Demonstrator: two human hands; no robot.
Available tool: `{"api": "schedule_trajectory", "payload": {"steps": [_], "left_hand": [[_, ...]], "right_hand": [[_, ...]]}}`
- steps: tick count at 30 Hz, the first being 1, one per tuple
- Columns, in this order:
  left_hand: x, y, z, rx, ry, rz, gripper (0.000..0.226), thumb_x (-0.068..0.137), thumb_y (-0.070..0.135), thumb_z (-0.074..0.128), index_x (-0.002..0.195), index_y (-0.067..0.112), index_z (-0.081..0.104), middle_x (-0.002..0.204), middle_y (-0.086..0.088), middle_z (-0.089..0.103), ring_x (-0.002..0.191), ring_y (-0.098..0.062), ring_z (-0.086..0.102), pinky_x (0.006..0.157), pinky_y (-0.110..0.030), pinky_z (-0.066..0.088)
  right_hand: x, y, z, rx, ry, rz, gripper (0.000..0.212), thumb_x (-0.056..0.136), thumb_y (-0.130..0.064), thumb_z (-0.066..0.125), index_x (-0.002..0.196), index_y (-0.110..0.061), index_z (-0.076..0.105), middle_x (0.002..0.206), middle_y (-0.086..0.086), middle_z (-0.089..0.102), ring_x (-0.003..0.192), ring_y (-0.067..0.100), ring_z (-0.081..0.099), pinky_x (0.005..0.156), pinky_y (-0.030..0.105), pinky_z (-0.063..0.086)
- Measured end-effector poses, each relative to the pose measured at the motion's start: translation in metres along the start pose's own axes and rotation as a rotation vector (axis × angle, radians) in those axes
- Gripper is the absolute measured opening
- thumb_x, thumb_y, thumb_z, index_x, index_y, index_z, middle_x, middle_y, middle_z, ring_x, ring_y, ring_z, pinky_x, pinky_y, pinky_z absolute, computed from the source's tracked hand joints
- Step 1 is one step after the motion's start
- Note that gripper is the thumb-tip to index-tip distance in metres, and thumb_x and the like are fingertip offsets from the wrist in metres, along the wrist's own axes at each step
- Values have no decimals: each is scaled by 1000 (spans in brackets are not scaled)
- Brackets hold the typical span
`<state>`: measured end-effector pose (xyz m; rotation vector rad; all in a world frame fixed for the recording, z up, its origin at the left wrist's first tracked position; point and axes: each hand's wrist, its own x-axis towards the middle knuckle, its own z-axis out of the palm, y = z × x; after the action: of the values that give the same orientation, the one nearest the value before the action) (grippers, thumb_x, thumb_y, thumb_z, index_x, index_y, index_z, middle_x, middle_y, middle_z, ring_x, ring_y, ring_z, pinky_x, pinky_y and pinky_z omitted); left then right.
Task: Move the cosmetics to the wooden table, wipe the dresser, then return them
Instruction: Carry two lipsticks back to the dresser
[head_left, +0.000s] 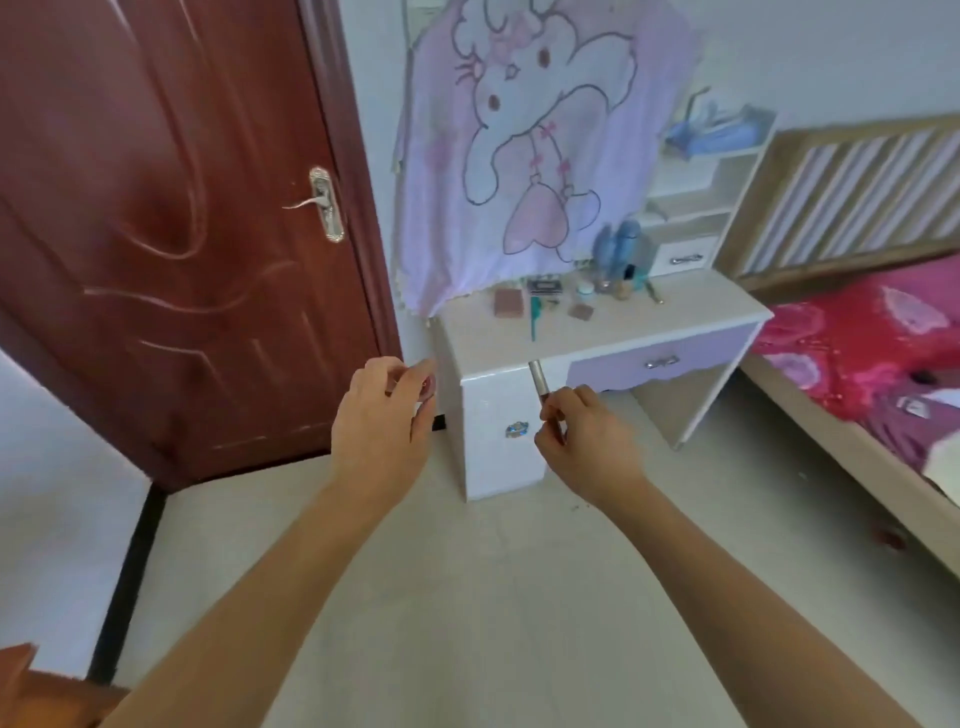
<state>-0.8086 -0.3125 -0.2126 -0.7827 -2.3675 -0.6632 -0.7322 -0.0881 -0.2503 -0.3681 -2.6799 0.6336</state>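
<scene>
As right hand (587, 441) pinches, tube (536, 375) juts upward

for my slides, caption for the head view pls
Left hand holds a small round item, right hand pinches a slim tube, facing the dresser.

This is a bedroom in a home. A bed with a red flowered cover (857, 353) and a pale wooden slatted headboard (841, 197) stands at the right. Just beside it is a white dresser with a lilac drawer (493, 457), with small cosmetic bottles and boxes (582, 299) on its tabletop (623, 326). A lilac cartoon-rabbit cloth (519, 145) hangs above it, and a reddish-brown wooden door (156, 234) is at the left
</scene>
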Motion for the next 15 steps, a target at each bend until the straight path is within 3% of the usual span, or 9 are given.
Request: {"api": "schedule_trajectory", "payload": {"steps": [6, 10, 15], "left_hand": [[61, 81, 104, -106, -118, 141, 38, 87, 16, 68, 124, 17, 63, 106, -10, 55, 89, -30, 55, 69, -41, 52], [107, 104, 178, -152, -169, 187, 38, 87, 15, 68, 124, 16, 63, 107, -9, 55, 89, -29, 55, 67, -38, 51], [190, 118, 270, -202, -200, 199, 34, 87, 15, 67, 121, 15, 64, 106, -9, 55, 90, -29, 56, 67, -38, 51]], "right_hand": [[26, 124, -38, -75, 76, 174, 9, 85, -26, 60, 93, -24, 57, 95, -7, 57, 67, 23, 60, 57, 32, 48], [66, 189, -38, -99, 118, 247, 11, 83, -26, 59, 94, -26, 59, 95, -8, 58, 66, 21, 59, 56, 28, 44], [149, 252, -44, -171, 111, 295, 11, 85, -26, 58, 96, -26, 59, 97, -6, 58, 69, 27, 61, 59, 35, 52]]}}
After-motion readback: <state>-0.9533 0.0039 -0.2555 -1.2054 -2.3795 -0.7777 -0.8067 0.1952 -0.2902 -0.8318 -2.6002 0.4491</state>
